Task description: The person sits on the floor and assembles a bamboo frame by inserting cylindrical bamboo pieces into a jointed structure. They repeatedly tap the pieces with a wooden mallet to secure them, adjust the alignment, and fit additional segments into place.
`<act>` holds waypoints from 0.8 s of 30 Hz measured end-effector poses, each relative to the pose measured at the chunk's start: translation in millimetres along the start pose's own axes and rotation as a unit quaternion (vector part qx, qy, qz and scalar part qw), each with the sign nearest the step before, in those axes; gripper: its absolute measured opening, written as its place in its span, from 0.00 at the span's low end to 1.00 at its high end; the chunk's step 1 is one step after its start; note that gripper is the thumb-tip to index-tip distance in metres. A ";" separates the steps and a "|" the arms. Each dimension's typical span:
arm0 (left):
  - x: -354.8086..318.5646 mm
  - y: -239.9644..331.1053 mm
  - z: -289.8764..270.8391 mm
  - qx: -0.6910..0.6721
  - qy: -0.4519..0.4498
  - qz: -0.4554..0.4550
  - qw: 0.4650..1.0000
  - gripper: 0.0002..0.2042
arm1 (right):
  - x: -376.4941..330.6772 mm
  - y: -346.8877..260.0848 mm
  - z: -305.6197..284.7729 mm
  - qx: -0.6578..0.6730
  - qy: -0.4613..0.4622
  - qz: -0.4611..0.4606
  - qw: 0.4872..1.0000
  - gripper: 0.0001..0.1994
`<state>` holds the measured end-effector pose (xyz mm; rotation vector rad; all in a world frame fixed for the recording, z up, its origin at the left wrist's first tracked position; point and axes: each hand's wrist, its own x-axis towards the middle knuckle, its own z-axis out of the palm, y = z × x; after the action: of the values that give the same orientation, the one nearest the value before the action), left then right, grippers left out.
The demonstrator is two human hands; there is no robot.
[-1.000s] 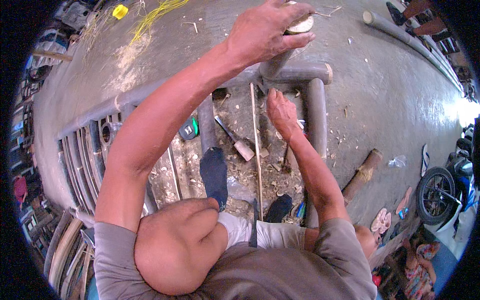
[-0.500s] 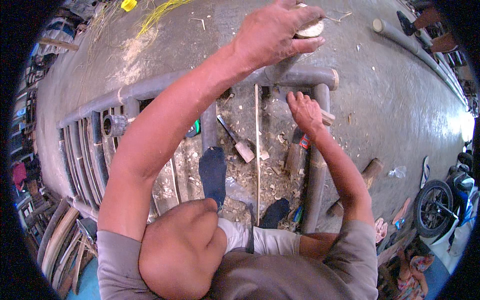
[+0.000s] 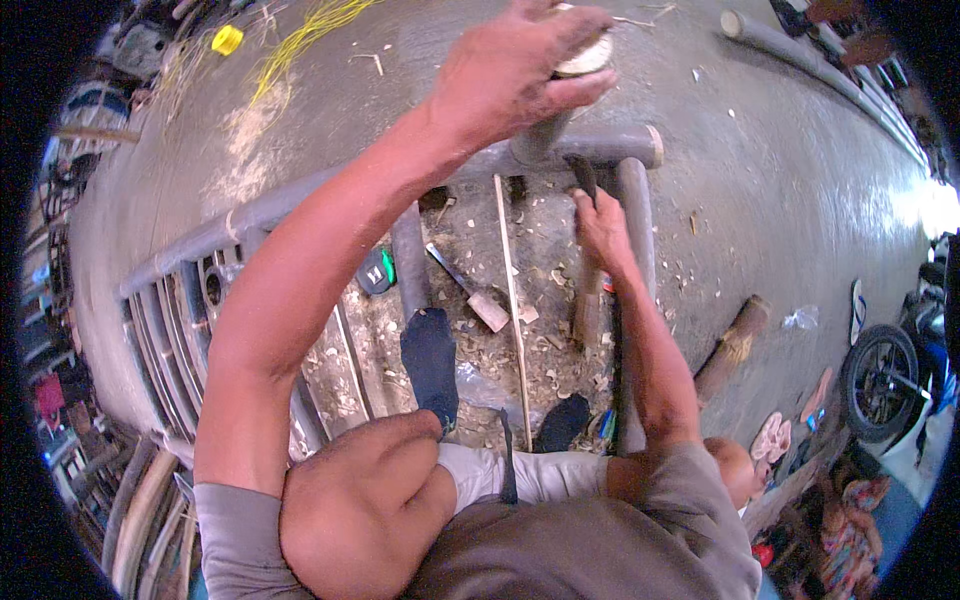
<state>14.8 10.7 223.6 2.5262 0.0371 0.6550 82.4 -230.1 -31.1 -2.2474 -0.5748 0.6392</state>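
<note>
Far ahead, my left hand [image 3: 505, 75] is closed around the top of an upright bamboo piece [image 3: 543, 140], its pale cut end [image 3: 585, 55] showing between thumb and fingers. The piece stands against a horizontal grey bamboo pole [image 3: 620, 145] of a ladder-like bamboo frame. Below that joint, my right hand [image 3: 604, 232] grips a dark-bladed tool [image 3: 581, 173], probably a knife. The blade points up toward the base of the upright piece; whether it touches is unclear. A chisel with a wooden handle [image 3: 488, 310] lies on the floor between my feet and the pole.
A thin pale strip [image 3: 512, 320] runs across the frame. Wood chips litter the floor around a black and green tape measure [image 3: 379, 271] and a wooden block [image 3: 588, 310]. Yellow strands [image 3: 300, 40] lie far left, a long bamboo pole [image 3: 820, 70] far right. A motorcycle wheel [image 3: 880, 380] is at right.
My right hand has turned and drawn slightly nearer, so the dark blade now shows pointing away from me. The left hand keeps its hold on the bamboo. The whole view has shifted a little.
</note>
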 end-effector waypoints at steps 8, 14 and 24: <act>0.6 3.7 1.6 -0.019 -0.001 0.004 1.000 0.25 | -14.5 -24.3 84.8 0.291 0.106 0.089 0.947 0.20; 1.5 12.0 -8.8 0.000 -0.018 -0.006 1.000 0.25 | -22.9 -43.9 83.9 0.397 0.091 0.141 0.903 0.18; 5.1 11.1 -6.6 -0.031 0.001 -0.009 0.999 0.25 | -43.5 -58.6 98.5 0.068 0.050 0.021 0.996 0.15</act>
<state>15.1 5.1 236.2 2.4626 0.0403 0.6412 -22.1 -166.4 -37.0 -2.1549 -0.4231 0.5670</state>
